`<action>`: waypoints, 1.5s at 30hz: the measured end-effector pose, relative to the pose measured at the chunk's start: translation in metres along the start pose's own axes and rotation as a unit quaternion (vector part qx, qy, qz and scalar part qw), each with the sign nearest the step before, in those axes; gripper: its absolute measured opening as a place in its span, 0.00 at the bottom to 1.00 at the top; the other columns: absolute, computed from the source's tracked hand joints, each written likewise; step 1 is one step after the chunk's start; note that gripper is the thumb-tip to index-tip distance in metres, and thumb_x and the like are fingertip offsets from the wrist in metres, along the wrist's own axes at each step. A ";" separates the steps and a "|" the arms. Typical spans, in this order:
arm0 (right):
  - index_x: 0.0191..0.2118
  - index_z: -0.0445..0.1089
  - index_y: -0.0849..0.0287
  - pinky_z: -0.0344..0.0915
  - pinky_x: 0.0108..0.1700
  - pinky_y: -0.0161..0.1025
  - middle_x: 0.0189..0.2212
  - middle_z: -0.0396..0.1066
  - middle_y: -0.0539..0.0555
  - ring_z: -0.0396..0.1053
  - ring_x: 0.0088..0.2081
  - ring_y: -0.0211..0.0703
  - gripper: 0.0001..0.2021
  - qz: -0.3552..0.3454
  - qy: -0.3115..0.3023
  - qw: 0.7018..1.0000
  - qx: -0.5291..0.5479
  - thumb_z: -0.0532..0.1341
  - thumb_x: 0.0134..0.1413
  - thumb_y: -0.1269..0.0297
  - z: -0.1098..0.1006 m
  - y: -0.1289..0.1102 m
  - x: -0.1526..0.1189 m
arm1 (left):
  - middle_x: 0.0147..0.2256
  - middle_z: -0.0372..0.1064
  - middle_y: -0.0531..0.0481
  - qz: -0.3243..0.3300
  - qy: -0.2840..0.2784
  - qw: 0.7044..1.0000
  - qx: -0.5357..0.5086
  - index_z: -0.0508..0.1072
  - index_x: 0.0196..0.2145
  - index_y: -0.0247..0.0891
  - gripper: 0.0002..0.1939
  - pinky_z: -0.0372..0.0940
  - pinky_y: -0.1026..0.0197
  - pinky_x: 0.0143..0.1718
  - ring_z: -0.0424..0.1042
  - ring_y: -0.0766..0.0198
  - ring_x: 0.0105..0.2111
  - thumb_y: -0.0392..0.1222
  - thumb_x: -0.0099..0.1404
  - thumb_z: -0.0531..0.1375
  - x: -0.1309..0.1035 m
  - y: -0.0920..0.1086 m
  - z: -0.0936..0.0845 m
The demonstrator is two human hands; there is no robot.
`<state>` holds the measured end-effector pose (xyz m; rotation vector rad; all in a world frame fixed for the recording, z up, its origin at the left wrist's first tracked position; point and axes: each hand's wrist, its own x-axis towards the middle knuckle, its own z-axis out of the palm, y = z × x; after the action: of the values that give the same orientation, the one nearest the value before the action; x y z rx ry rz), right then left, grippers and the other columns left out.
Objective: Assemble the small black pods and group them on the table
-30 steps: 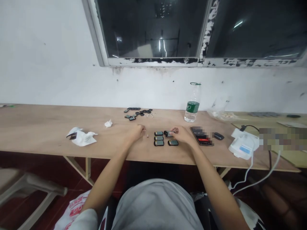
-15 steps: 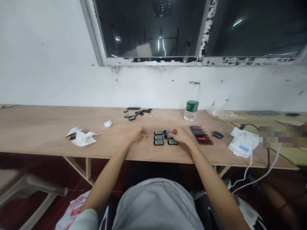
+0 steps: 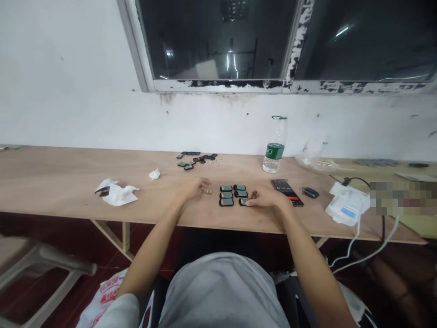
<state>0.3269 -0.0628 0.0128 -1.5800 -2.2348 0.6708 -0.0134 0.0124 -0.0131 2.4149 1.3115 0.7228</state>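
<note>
The person wears a plain light grey short-sleeved shirt of soft cloth [image 3: 221, 291]. Both forearms are bare, without watch or ring, down to the left hand [image 3: 195, 189] and the right hand [image 3: 268, 199].

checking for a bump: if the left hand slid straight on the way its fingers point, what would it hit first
Likely the tiny pale part just beyond the left hand fingertips, then the grid of small dark modules; depth is hard to judge.
</note>
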 end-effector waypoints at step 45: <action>0.38 0.75 0.60 0.76 0.39 0.42 0.33 0.79 0.56 0.78 0.33 0.46 0.14 -0.110 0.134 0.942 0.287 0.67 0.54 0.54 0.002 -0.063 -0.014 | 0.54 0.74 0.43 0.286 0.156 0.941 0.094 0.71 0.58 0.39 0.18 0.73 0.52 0.53 0.76 0.55 0.52 0.36 0.73 0.54 -0.017 0.095 0.026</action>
<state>0.2810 -0.0933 0.0459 -1.0443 -1.7598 0.8802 0.0587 -0.0537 0.0063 2.9693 0.7831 1.2190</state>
